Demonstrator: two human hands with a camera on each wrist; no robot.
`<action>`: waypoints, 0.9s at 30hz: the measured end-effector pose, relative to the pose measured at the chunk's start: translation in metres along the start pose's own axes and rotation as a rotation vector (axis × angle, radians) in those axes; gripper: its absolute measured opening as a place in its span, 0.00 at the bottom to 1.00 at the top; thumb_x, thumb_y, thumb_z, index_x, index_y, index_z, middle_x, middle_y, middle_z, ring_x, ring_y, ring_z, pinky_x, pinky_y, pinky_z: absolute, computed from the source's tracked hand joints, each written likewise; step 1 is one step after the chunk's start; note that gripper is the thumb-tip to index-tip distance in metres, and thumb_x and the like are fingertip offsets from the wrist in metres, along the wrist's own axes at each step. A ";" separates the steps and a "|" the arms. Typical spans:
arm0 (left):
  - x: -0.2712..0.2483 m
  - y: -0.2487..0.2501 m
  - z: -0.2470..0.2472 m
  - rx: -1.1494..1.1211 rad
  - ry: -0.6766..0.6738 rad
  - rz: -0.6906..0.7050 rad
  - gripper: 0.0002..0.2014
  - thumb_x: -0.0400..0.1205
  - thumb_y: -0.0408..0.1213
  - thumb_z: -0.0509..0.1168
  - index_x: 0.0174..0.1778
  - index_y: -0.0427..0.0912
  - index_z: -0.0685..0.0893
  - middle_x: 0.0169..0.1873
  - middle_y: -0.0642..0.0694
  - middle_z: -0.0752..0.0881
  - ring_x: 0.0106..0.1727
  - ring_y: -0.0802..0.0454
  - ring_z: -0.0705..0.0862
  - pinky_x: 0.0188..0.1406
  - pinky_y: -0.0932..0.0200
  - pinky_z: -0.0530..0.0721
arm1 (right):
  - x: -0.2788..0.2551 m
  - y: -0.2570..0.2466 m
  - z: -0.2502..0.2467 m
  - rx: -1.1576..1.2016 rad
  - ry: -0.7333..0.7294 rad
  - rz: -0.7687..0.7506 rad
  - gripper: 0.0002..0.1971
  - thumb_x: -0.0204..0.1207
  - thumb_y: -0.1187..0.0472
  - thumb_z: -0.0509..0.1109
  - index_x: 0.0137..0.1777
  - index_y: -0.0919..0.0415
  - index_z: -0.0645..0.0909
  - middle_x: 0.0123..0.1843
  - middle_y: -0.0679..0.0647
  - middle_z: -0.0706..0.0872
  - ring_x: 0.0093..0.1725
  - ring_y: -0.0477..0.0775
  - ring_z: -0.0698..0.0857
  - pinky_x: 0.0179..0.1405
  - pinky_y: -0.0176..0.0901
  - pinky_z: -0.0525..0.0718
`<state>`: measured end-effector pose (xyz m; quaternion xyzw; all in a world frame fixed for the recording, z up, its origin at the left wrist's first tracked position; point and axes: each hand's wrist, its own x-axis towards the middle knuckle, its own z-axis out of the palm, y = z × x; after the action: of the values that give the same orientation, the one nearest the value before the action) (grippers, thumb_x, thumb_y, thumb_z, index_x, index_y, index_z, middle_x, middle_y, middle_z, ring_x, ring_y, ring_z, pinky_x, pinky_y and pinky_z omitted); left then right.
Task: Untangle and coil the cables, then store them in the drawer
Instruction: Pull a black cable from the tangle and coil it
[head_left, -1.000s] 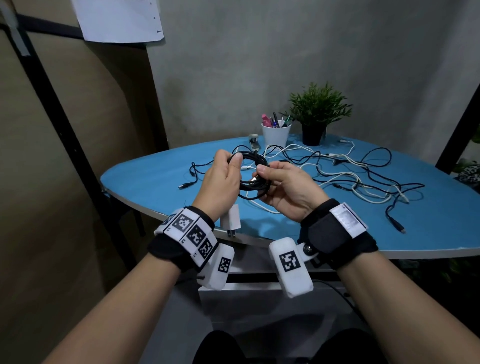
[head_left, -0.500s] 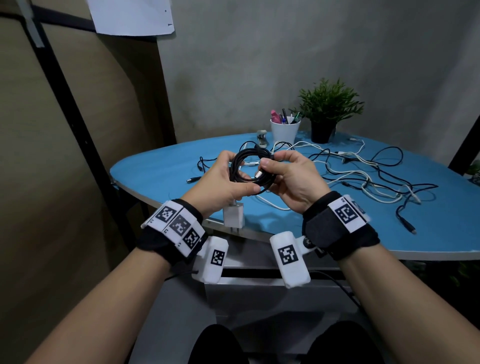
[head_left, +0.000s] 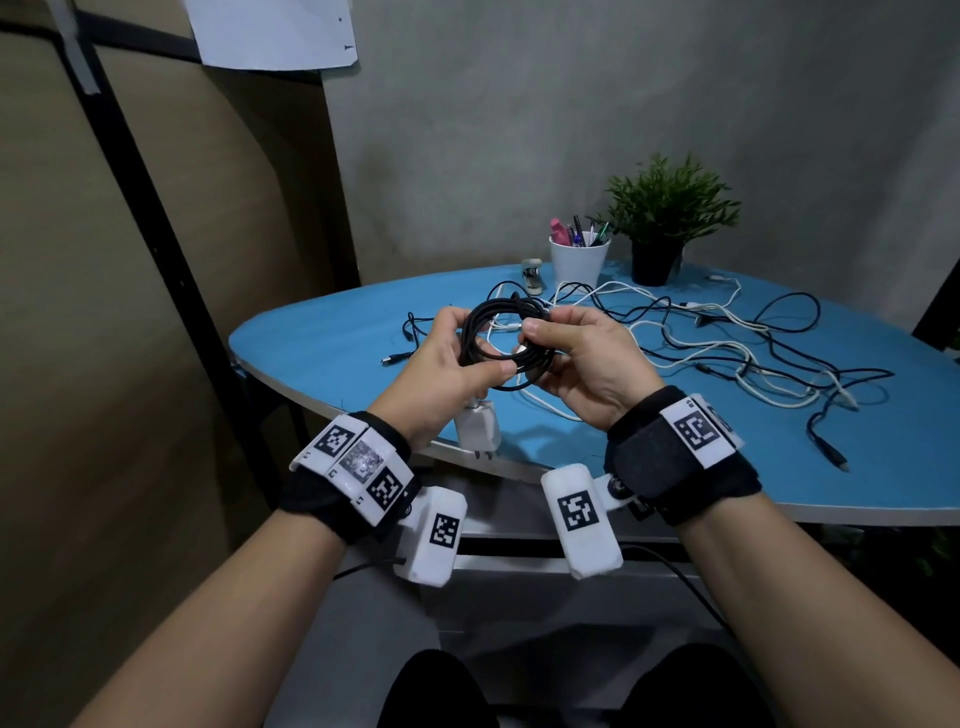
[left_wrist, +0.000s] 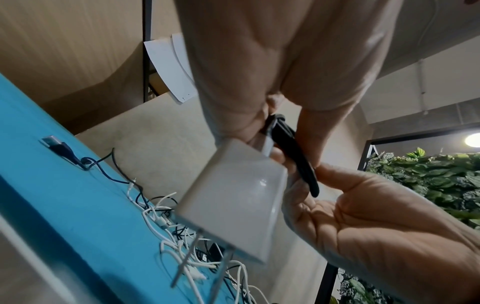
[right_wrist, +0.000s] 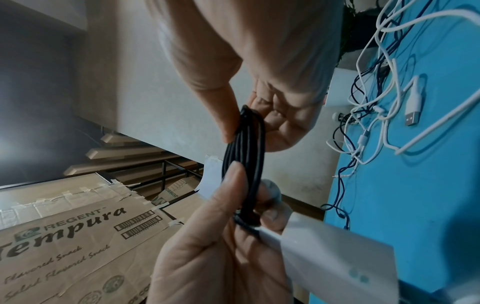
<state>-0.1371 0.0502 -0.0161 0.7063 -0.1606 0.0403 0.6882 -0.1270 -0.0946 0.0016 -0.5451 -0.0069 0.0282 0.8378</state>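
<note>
Above the table (head_left: 322, 348), left hand (head_left: 441, 364) and right hand (head_left: 587, 364) both pinch a black coil (head_left: 501, 338); a white charger (head_left: 478, 428) dangles below.

Premises appear to be a makeshift office or back-room work corner. Evidence: a blue tabletop (head_left: 322, 343) against a bare grey plaster wall (head_left: 519, 130), carrying a white pen cup (head_left: 578, 262), a small potted plant (head_left: 662, 228) and loose charging cables (head_left: 727, 343). A paper sheet (head_left: 272, 31) hangs from black metal framing (head_left: 156, 218). Flattened, taped cardboard cartons (right_wrist: 78, 226) line the side, printed with a snack brand.
</note>
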 end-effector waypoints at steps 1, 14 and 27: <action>0.000 -0.001 0.000 0.002 -0.003 0.007 0.18 0.78 0.19 0.64 0.47 0.47 0.69 0.33 0.56 0.79 0.32 0.62 0.80 0.26 0.72 0.75 | 0.000 0.000 -0.001 0.001 -0.002 0.002 0.14 0.73 0.74 0.70 0.49 0.59 0.71 0.35 0.58 0.84 0.27 0.50 0.84 0.32 0.44 0.82; -0.001 -0.014 0.006 0.196 0.018 0.037 0.24 0.69 0.32 0.73 0.51 0.56 0.67 0.34 0.53 0.78 0.34 0.59 0.78 0.39 0.59 0.78 | -0.002 0.004 0.001 -0.035 0.027 -0.054 0.13 0.72 0.77 0.69 0.47 0.61 0.71 0.32 0.58 0.83 0.23 0.51 0.83 0.29 0.44 0.84; 0.001 -0.012 0.004 0.021 0.017 0.044 0.14 0.81 0.24 0.63 0.51 0.49 0.71 0.36 0.52 0.78 0.29 0.64 0.76 0.26 0.70 0.73 | 0.004 -0.007 -0.002 -0.200 -0.015 -0.006 0.14 0.74 0.77 0.66 0.44 0.57 0.69 0.34 0.57 0.79 0.29 0.51 0.79 0.30 0.45 0.81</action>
<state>-0.1338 0.0464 -0.0275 0.7094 -0.1698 0.0633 0.6811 -0.1223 -0.0987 0.0074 -0.6259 -0.0178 0.0288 0.7792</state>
